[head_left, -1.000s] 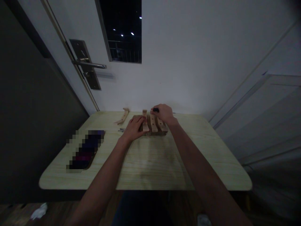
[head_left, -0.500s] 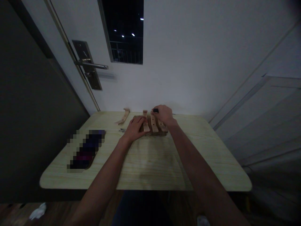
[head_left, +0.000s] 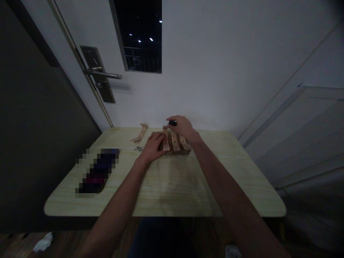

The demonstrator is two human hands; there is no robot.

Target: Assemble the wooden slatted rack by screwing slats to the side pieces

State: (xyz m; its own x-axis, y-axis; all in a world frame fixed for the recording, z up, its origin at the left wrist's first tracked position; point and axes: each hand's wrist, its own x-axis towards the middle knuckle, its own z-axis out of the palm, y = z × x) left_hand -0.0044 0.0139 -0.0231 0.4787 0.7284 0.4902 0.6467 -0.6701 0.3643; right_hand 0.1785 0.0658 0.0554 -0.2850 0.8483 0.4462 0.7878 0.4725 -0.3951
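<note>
A small wooden rack of slats point(head_left: 174, 143) lies on the pale table point(head_left: 166, 182) near its far edge. My left hand point(head_left: 152, 147) rests on the rack's left end, fingers curled over the wood and pressing it down. My right hand point(head_left: 182, 127) hovers over the rack's far side, closed around a small tool with a black handle point(head_left: 172, 123). A loose curved wooden piece point(head_left: 140, 133) lies to the left of the rack, and a few small screws point(head_left: 139, 148) lie just beside my left hand.
A dark blurred-out object point(head_left: 98, 171) lies on the table's left part. A white door with a metal handle point(head_left: 103, 74) and a dark window point(head_left: 139, 36) stands behind the table. Crumpled white paper point(head_left: 44, 240) lies on the floor at lower left.
My right hand has lifted slightly and shifted left with the black-handled tool. My left hand stays on the rack.
</note>
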